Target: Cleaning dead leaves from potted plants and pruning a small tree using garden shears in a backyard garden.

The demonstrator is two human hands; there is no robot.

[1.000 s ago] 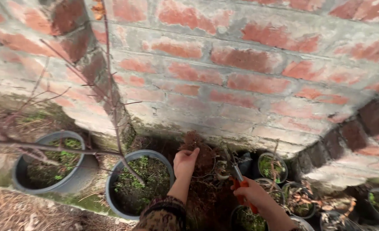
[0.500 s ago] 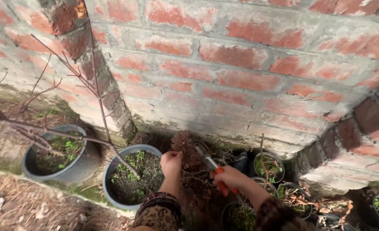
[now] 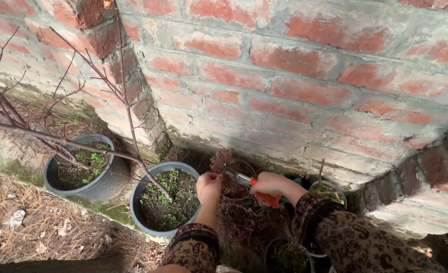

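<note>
Nearest the camera, two patterned sleeves reach forward over a grey pot of soil and small green weeds. The left hand is closed, pinching dry brown stems of the dead plant; the right hand grips orange-handled pruning shears, blades pointing at those stems. Beyond stands the brick wall.

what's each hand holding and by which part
The right hand grips the orange-handled metal pruning shears by their handles; the left hand pinches a stem of the dry brown plant.
</note>
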